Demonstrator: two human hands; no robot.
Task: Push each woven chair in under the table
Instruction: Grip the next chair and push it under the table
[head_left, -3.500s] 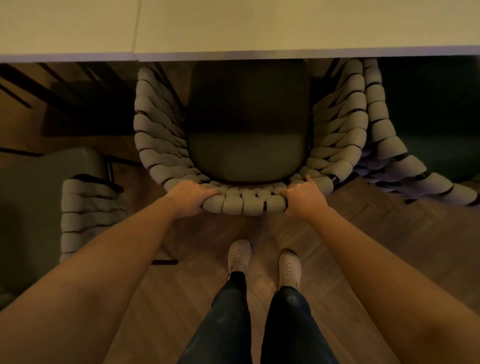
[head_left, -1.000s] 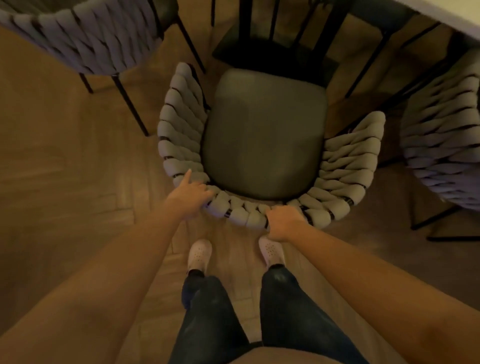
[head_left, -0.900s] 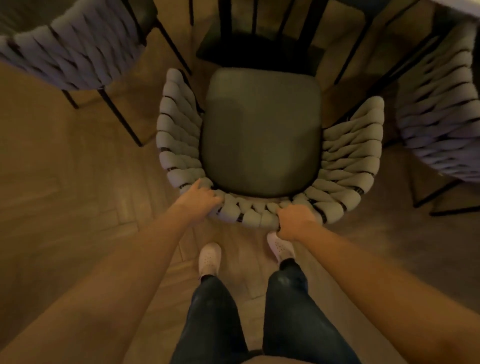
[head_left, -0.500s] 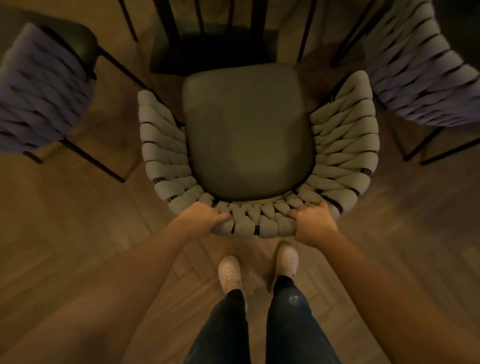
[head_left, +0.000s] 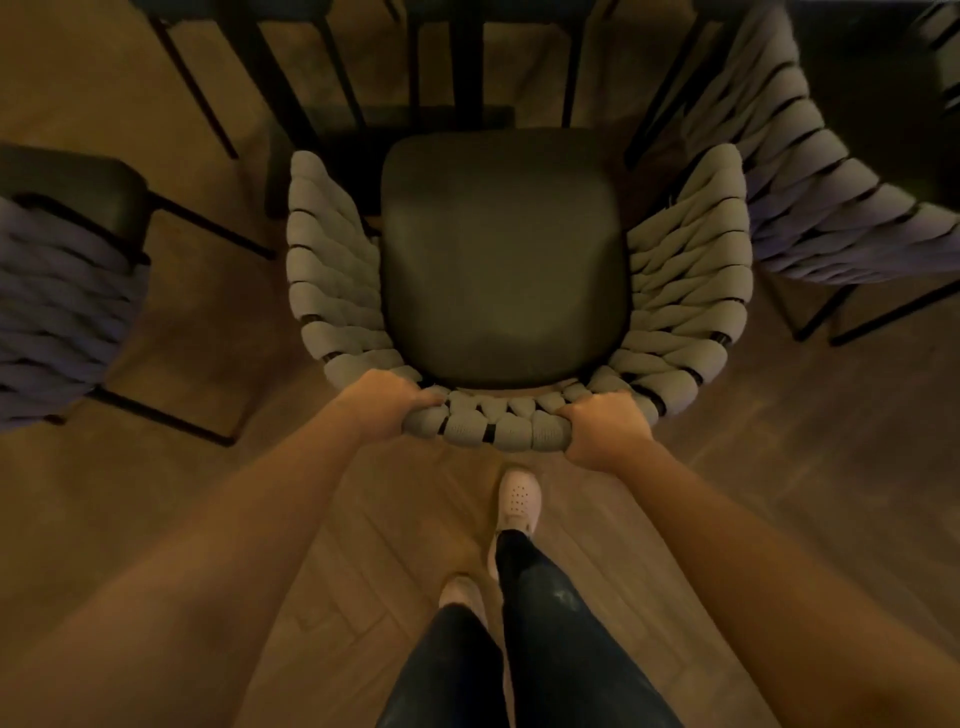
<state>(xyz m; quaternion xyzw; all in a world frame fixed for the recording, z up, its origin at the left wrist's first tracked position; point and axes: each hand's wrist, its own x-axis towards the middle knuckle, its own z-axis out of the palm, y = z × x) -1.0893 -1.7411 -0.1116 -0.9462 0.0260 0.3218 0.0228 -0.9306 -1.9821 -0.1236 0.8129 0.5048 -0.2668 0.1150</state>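
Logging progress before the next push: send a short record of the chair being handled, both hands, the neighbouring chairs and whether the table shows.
chair in hand: middle chair, woven sides, dark seat, fully in the open
left hand: grips the chair back, left of centre
right hand: grips it, right of centre
left chair: beside it, floor between
right chair: close to its right arm; contact cannot be told
table: top not in view; dark bars ahead of the seat

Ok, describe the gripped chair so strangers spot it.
On the wooden floor, between the left bluish woven chair and the right bluish woven chair, stands a pale grey woven chair, dark-seated. Only its back has the left hand and right hand gripping.
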